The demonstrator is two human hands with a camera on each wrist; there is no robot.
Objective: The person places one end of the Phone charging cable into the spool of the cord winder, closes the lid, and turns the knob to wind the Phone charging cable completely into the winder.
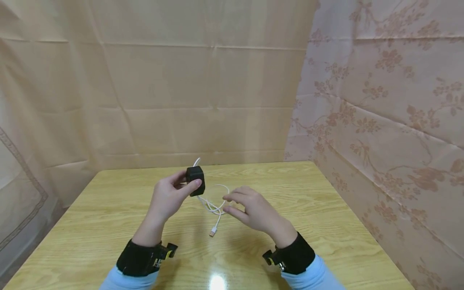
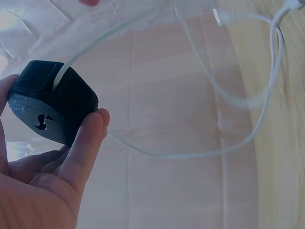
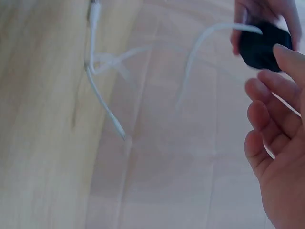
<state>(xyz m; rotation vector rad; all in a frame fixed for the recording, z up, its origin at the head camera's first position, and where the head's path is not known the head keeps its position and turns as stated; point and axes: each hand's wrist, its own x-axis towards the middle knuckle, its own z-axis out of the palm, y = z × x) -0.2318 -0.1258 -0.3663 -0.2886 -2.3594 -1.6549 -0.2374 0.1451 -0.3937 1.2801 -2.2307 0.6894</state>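
My left hand [image 1: 167, 198] grips a small black faceted case [image 1: 195, 181] between thumb and fingers, raised above the table. The left wrist view shows a cut-out mark on one face of the case [image 2: 40, 112] and a white cable [image 2: 97, 41] coming out of a slit in it. Below, the cable hangs in loose loops, and its USB plug [image 1: 213, 231] lies toward me. To the right of the loops is my right hand [image 1: 257, 211], fingers loosely bent and holding nothing. Its fingertips [image 3: 257, 89] are near the case in the right wrist view.
The light wood table [image 1: 308, 241] reaches back to a beige curtain [image 1: 174, 88]. A pink flowered cloth [image 1: 391, 121] hangs along the right side. Black bands [image 1: 139, 257] with small cameras circle both wrists above light blue sleeves.
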